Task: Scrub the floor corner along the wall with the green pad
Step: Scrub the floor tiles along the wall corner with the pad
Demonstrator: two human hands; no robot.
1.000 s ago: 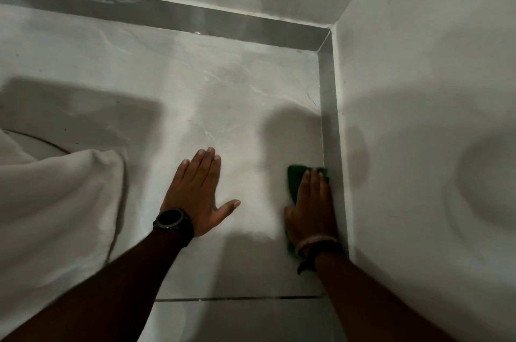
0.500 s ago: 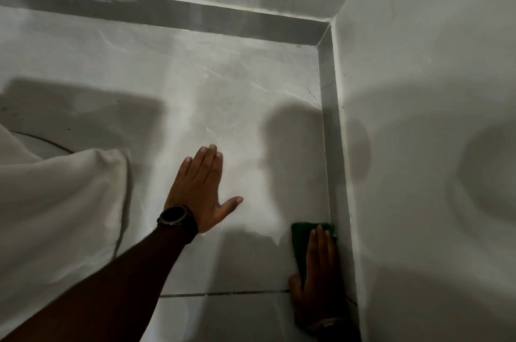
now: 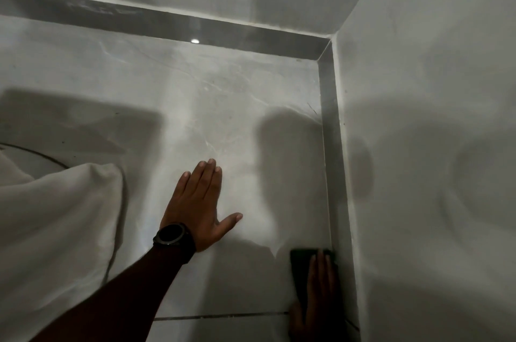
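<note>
where right hand (image 3: 317,297) presses | green pad (image 3: 300,259) long axis along wall (image 3: 418,174)

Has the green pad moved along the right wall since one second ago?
Yes. The green pad slid back toward the person along the skirting, nearing the floor joint.

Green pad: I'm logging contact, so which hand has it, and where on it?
The right hand presses flat on the green pad, covering its near part; left hand holds nothing.
</note>
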